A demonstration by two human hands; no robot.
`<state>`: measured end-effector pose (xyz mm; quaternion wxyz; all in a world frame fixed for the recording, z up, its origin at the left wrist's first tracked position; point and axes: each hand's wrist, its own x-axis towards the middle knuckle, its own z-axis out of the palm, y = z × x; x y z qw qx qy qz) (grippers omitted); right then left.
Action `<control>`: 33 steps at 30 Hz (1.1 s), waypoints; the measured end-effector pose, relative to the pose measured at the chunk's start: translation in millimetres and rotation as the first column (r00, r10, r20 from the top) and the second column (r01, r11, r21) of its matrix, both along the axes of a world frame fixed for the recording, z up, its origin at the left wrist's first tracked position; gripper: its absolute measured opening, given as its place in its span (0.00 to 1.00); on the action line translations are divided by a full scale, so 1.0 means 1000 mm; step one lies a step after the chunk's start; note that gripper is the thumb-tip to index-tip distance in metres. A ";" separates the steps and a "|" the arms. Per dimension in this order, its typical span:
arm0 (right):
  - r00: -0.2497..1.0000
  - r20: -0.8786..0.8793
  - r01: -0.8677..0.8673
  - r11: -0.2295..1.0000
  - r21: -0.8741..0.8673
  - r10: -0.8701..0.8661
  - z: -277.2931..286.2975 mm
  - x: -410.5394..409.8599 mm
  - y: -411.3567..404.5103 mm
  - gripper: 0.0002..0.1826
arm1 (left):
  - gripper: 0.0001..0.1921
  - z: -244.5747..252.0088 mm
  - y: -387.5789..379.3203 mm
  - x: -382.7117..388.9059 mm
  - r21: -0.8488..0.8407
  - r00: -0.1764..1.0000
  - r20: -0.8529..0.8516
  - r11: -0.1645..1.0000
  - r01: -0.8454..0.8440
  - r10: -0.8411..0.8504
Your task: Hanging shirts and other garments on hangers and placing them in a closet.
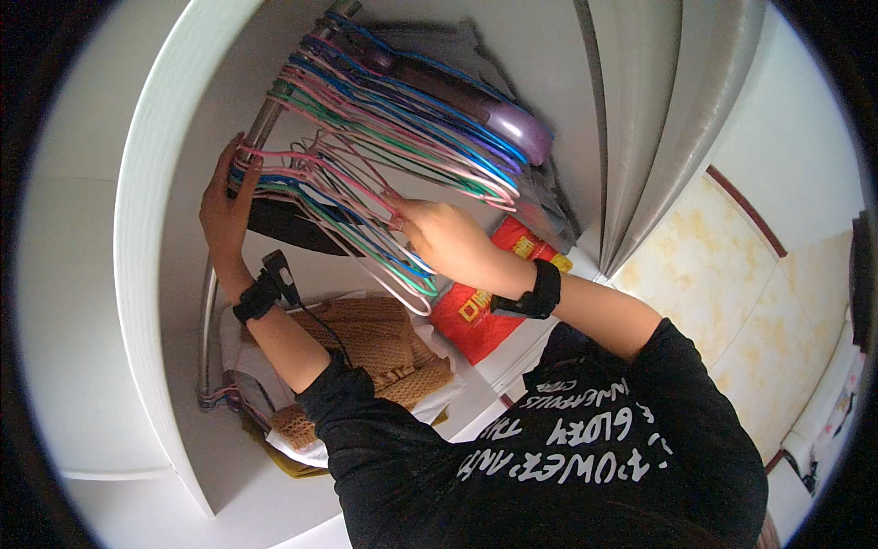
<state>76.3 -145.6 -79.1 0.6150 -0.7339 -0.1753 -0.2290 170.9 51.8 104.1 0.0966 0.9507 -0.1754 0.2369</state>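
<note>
Inside a wardrobe, my left hand (230, 209) is up at the metal hanging rod (266, 117), its fingers and thumb around the hooks of a bunch of clothes hangers (343, 223). These hangers are thin and coloured pink, blue, green and white. My right hand (446, 237) grips a pink hanger (357, 182) of that bunch near its lower corner. Further along the rod hangs a second, denser group of hangers (411, 127) in blue, purple, green and pink. A dark curved thing (302, 223) shows behind the near bunch; I cannot tell what it is.
A glossy purple object (518, 127) and grey fabric (559, 206) are behind the far hangers. Below lie a red printed bag (473, 329) and a brown knitted garment (370, 336). The white wardrobe panel edge (130, 226) curves along the left. A grey curtain-like sheet (638, 117) hangs right.
</note>
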 end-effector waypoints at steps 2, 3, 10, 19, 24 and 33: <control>1.000 -0.018 -0.021 0.999 -0.047 0.020 0.001 -0.004 -0.002 0.18 | 0.24 -0.003 -0.005 -0.002 0.023 0.991 0.124 0.999 0.044 -0.046; 0.998 -0.037 -0.049 0.995 -0.090 0.046 0.004 -0.008 -0.002 0.18 | 0.24 -0.003 -0.002 -0.003 0.026 0.990 0.129 0.999 0.047 -0.050; 0.996 0.070 -0.041 0.979 -0.197 0.056 0.012 -0.025 -0.015 0.15 | 0.27 0.004 -0.012 -0.015 0.077 0.997 0.000 0.994 -0.072 0.072; 0.826 0.362 0.472 0.881 -0.027 -0.432 0.036 -0.046 -0.074 0.10 | 0.26 0.003 -0.002 -0.002 0.140 0.998 -0.030 0.989 0.051 -0.047; 0.837 0.323 0.513 0.840 -0.179 -0.442 0.016 -0.044 -0.068 0.12 | 0.25 0.006 -0.024 -0.002 0.031 0.977 -0.108 0.982 0.188 -0.183; 0.873 0.340 0.464 0.808 -0.363 -0.349 0.004 -0.049 -0.051 0.11 | 0.24 0.001 -0.018 0.005 -0.054 0.966 -0.204 0.987 0.153 -0.161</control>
